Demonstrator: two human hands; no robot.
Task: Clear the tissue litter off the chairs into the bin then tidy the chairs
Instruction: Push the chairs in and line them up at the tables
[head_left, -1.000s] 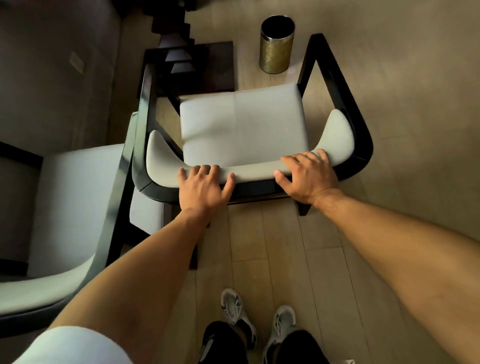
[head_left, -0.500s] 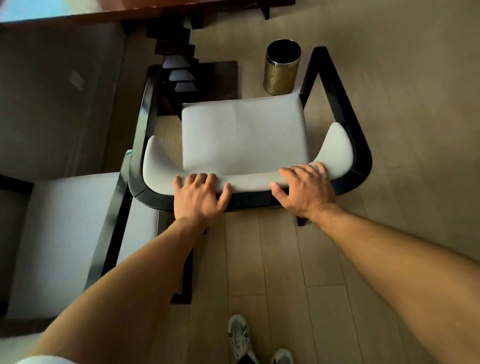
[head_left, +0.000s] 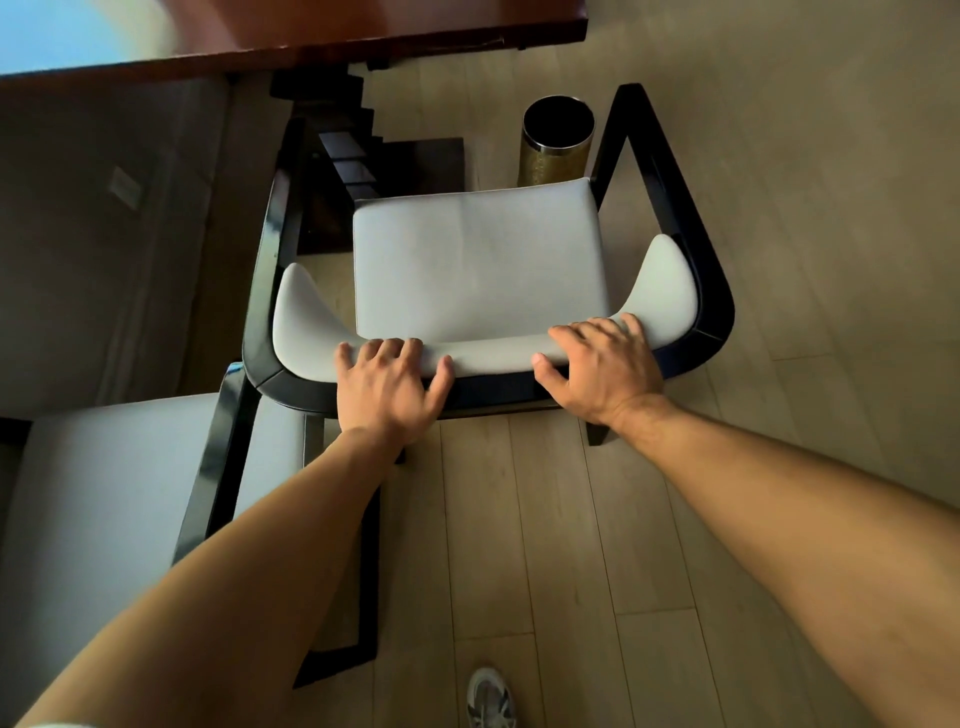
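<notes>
**Sliding the chair in toward the table**

Head cam: both hands are draped palm-down over the chair (head_left: 483, 270) backrest, left hand (head_left: 387, 387) and right hand (head_left: 602, 366) with fingers spread, not clenched. No tissue on the seat. The bin (head_left: 557, 143) sits just beyond the chair's front edge, table (head_left: 291, 36) farther beyond. I'd push evenly and steer clear of the bin.

a dining or meeting corner indoors, home or hotel i can't tell.

i see pale wood-plank flooring (head_left: 545, 519), two matching black-framed chairs with grey upholstered seats (head_left: 478, 260) (head_left: 104, 493), a polished reddish wooden table (head_left: 311, 31) ahead of them, and a small brass-coloured bin (head_left: 557, 140) standing on the floor beside the table.
</notes>
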